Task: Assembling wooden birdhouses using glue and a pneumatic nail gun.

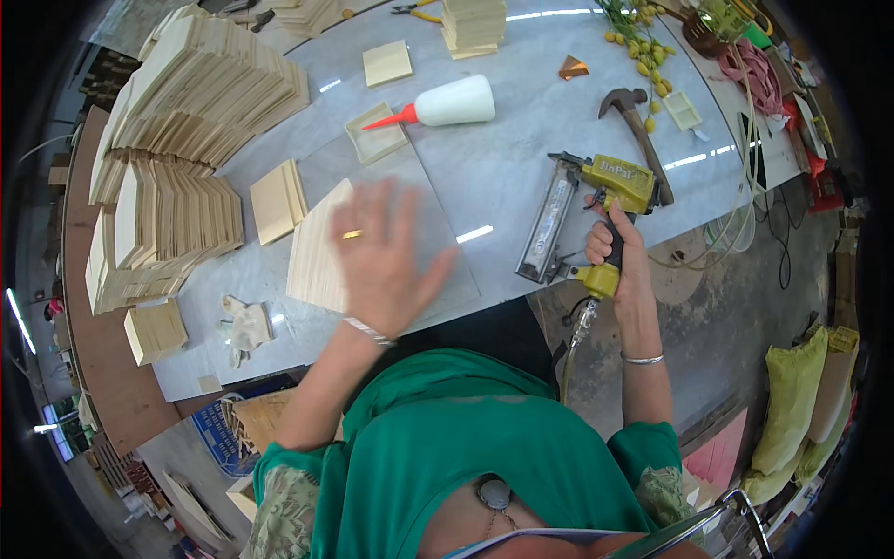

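My right hand [635, 263] is wrapped round the black handle of a yellow-green nail gun [626, 184], a finger near its trigger. The gun's silver magazine stands to the left, and an air hose [575, 340] runs from the handle's base. My left hand [384, 256], blurred by motion, is open with fingers stretched out over pale thin wooden boards [315, 256]. Whether it touches them I cannot tell. Left of these boards lies a smaller board stack [277, 202]. Beyond my left hand are a shallow wooden box [376, 140] and a white glue bottle [456, 102] with a red nozzle.
Tall stacks of wooden boards [200, 84] crowd the table's left side, with a glove [248, 328] nearer me. A hammer [643, 130] lies beyond the nail gun. Yellow fruit on stems [643, 56] is at the back right. Stuffed sacks [787, 401] stand on the floor to the right.
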Tool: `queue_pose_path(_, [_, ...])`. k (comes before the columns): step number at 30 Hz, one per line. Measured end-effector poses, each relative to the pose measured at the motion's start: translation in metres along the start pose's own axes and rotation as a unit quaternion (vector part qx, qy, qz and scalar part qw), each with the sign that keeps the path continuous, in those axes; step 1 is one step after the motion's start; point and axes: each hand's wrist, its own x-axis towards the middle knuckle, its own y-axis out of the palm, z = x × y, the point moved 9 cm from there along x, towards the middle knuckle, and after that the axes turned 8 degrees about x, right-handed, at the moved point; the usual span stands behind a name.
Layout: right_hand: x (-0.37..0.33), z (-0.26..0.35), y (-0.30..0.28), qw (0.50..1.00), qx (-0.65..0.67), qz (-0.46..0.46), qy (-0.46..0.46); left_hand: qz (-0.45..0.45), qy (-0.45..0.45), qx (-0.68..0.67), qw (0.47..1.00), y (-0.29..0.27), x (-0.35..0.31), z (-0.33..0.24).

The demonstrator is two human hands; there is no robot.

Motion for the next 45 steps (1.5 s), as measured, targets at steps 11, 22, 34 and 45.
queue_pose_path(11, [0.011,0.071,-0.025,0.873,-0.429,-0.118,-0.198,0.092,-0.118,-0.096,0.984,-0.003,-0.034,0.072])
queue_pose_path(22, [0.042,0.049,0.178,0.591,-0.708,-0.001,-0.387,-0.012,-0.397,-0.765,0.508,0.072,-0.093,0.14])
queue_pose_path(34, [0.167,-0.01,0.18,0.563,-0.791,0.181,-0.16,0.059,-0.247,-0.556,0.791,0.043,-0.153,0.164])
queue_pose_path(45, [0.107,0.019,0.145,0.92,-0.313,0.078,-0.223,0.067,-0.063,-0.409,0.908,0.055,-0.117,0.16])
